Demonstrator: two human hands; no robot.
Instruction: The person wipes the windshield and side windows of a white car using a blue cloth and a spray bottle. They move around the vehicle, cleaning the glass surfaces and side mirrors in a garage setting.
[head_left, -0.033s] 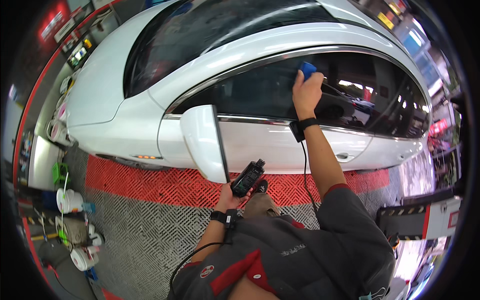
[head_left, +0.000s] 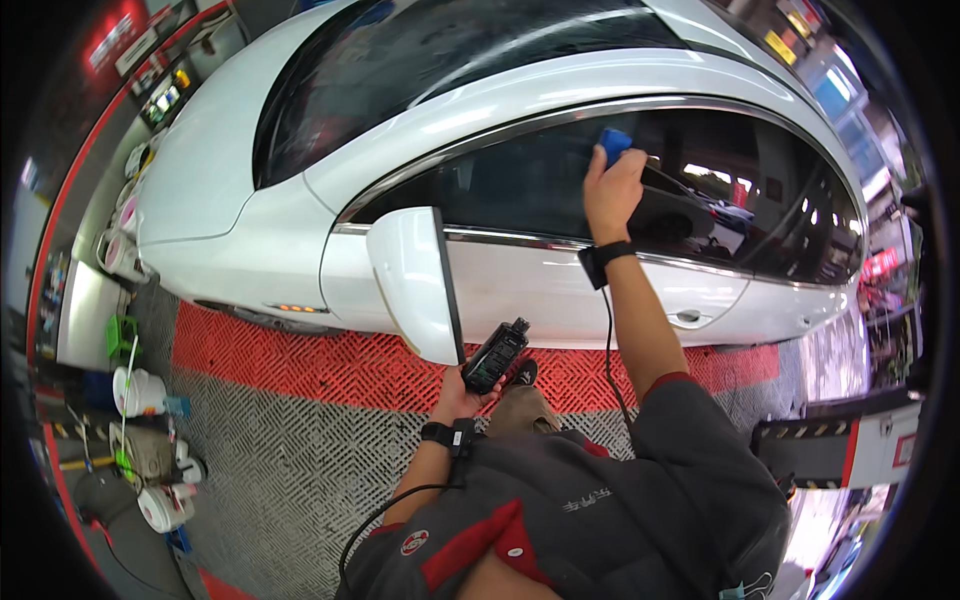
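Observation:
A white car point(head_left: 480, 280) stands side-on before me, its dark front side window point(head_left: 520, 180) framed in chrome trim. My right hand point(head_left: 612, 195) is raised to that window, its fingers closed on a small blue block point(head_left: 614, 143), which looks like an applicator sponge, at the glass. Low by the white side mirror point(head_left: 412, 285), my left hand point(head_left: 466, 392) grips a black bottle point(head_left: 497, 356) with printed labelling, tilted with its neck toward the car. Part of the left hand is hidden behind the bottle.
Black cables run from both wristbands, the right one point(head_left: 610, 350) hanging beside the door. Red and grey grating point(head_left: 290, 440) covers the floor. White buckets point(head_left: 140, 390) and a green crate point(head_left: 122, 340) stand at the left; a grey cabinet point(head_left: 810, 450) stands at the right.
The view has shifted slightly, so the car sits a little differently in it. Both hands keep their grips; the blue block stays at nearly the same place on the window.

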